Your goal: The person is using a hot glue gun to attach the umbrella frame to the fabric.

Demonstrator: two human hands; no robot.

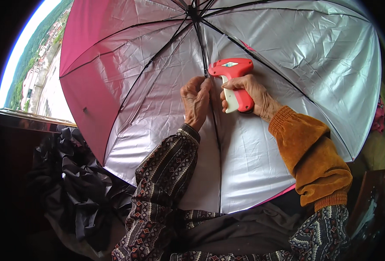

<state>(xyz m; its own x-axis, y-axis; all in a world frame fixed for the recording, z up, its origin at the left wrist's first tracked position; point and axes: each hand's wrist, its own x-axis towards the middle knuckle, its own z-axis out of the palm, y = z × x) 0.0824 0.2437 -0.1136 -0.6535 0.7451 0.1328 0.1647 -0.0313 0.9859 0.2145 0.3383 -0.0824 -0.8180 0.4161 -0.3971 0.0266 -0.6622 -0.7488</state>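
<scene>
A wide-open umbrella [262, 161] fills the view, silver on its inside, with pink outer cloth showing at the left. Its dark ribs meet at a black hub [194, 14] at the top. My right hand [255, 93] grips a red and white tagging gun [233, 65], fingers wrapped round its handle and white trigger. The gun's nose points left, at a dark rib below the hub. My left hand [195, 100] is closed in a pinch on that umbrella rib [204, 52], right beside the gun's nose. The gun hides part of the silver cloth.
Crumpled black cloth [81, 187] lies at the lower left. A window [40, 65] at the upper left shows buildings and green hills. Dark brown furniture [368, 209] stands at the lower right, with pink and tan cloth [378, 115] behind it. Dark fabric covers my lap [244, 232].
</scene>
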